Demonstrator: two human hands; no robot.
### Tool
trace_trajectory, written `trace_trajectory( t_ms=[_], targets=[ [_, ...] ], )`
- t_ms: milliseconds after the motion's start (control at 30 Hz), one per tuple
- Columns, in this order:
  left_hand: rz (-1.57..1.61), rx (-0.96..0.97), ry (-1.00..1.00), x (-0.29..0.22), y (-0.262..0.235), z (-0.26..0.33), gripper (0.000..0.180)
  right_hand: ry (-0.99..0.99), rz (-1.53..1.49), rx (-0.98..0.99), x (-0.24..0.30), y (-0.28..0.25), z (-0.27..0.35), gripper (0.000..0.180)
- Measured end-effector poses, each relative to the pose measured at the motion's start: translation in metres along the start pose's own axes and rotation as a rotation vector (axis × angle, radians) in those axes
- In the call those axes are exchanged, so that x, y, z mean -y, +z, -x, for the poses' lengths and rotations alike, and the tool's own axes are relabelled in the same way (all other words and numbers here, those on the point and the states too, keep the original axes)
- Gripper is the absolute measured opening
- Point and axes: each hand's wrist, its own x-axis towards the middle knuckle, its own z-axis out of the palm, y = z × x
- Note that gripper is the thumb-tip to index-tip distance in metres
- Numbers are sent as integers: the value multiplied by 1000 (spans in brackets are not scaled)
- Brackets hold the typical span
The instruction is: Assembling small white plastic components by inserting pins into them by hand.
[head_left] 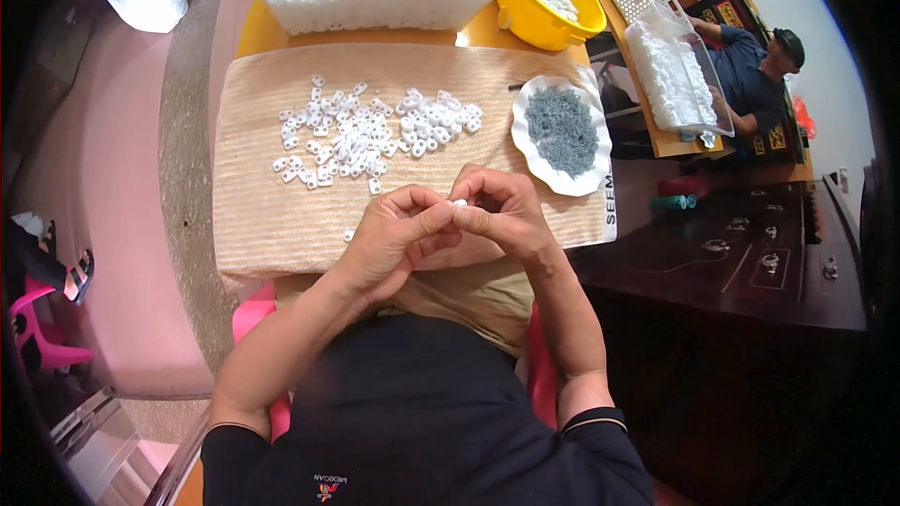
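A small white plastic piece [459, 203] is pinched between my two hands, just in front of my body at the cloth's near edge. My left hand [398, 232] has its thumb and index finger closed on the piece's left side. On the other side, my right hand [506, 214] grips it the same way. Fingers hide most of the piece. Beyond my hands lies a loose pile of flat white pieces with holes [356, 136], beside a pile of rounder white pieces [433, 122]. Small grey parts [561, 131] fill a white scalloped plate [521, 142] at the right.
A striped beige cloth [253, 215] covers the table. At its far edge stand a clear bin [375, 11] heaped with white pieces and a yellow basin [539, 33]. A dark cabinet [694, 272] is at right; another person [750, 70] sits beyond, near a second clear bin [689, 124].
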Motion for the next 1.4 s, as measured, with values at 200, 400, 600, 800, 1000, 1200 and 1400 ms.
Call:
trace_trajectory(
  t_ms=[200,400,600,800,1000,1200,1400],
  targets=[
    [-11,-60,-48,0,4,2,8,83,165,-139,20,-33,-12,10],
    [-55,-92,-95,5,8,5,15,-193,202,-712,86,-108,-79,20],
    [-51,-102,-67,1,4,4,14,-145,282,-670,62,-107,-93,27],
    [-78,-103,-34,0,5,4,9,-232,1074,-271,24,-67,-68,20],
    [-95,-115,-48,5,3,4,9,-204,1508,-104,20,-48,-60,16],
    [-91,-112,-42,6,4,5,9,-279,1594,-137,5,-46,-52,11],
    [-85,-118,-40,9,0,3,8,-406,1668,-123,0,-41,-45,9]
  ],
)
